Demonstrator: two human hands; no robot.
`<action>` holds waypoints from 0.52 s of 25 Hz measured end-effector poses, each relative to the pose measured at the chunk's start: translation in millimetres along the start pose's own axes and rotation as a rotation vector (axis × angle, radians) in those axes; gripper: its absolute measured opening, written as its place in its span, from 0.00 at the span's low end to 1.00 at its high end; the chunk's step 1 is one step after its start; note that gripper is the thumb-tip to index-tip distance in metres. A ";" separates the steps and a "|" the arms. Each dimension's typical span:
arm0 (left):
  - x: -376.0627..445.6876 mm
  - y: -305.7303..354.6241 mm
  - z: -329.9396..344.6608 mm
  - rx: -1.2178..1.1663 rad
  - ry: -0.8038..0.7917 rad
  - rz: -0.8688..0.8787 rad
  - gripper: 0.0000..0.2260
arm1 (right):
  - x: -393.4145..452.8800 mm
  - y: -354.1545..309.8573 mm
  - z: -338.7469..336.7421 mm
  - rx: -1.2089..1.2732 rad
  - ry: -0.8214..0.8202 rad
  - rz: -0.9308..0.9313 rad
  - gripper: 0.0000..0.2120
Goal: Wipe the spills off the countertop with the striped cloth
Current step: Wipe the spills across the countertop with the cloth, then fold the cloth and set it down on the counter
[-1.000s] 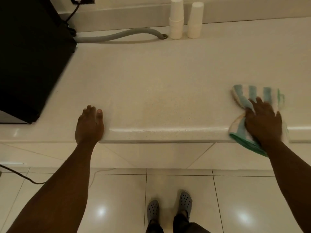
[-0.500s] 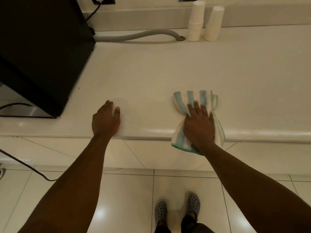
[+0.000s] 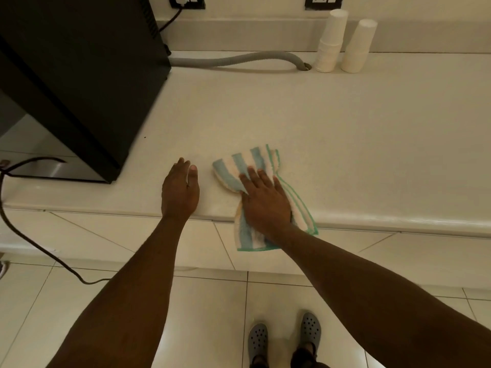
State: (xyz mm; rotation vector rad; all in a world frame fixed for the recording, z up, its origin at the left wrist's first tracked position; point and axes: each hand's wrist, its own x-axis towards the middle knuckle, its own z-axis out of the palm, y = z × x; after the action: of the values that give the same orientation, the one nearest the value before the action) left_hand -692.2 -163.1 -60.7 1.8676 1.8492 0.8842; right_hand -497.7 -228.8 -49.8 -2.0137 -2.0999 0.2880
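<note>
The striped cloth (image 3: 240,166), white with blue bands and a green hem, lies on the cream countertop (image 3: 345,134) near its front edge, and its lower end hangs over the edge. My right hand (image 3: 265,203) presses flat on the cloth with fingers spread, gripping a fold of it. My left hand (image 3: 180,192) rests flat on the bare counter just left of the cloth, fingers together, holding nothing. A small dark speck (image 3: 144,137) shows on the counter near the black box. I cannot make out any wet spill.
A large black appliance (image 3: 79,75) stands on the counter at the left, with a cable (image 3: 32,243) trailing to the floor. A grey hose (image 3: 239,61) runs along the back wall. Two stacks of white paper cups (image 3: 345,41) stand at the back right.
My right hand has slid the cloth leftward along the counter's front edge, from far right to close beside my left hand. My left hand has stayed planted on the counter.
</note>
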 end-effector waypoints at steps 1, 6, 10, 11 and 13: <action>-0.2 0.9 -1.8 -0.025 -0.011 -0.013 0.24 | 0.6 -6.8 2.4 -0.004 -0.008 -0.028 0.25; -14.1 15.4 -13.9 -0.006 -0.011 -0.017 0.24 | 0.3 -29.6 7.9 -0.009 -0.044 -0.078 0.27; -54.9 46.6 -7.6 0.075 0.166 -0.175 0.22 | 3.5 -34.7 -2.3 0.262 -0.169 -0.057 0.32; -61.2 53.4 -6.1 0.038 0.132 -0.225 0.22 | 3.2 -32.3 -7.9 0.380 -0.174 -0.050 0.31; -67.5 62.6 -3.8 -0.033 0.039 -0.277 0.22 | -0.8 -23.9 -16.6 0.509 -0.134 -0.055 0.27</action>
State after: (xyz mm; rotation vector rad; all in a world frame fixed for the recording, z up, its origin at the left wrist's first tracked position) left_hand -643.7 -234.7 -28.8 1.5348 2.0404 0.8525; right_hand -515.7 -230.7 -27.0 -1.6690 -1.8968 0.8694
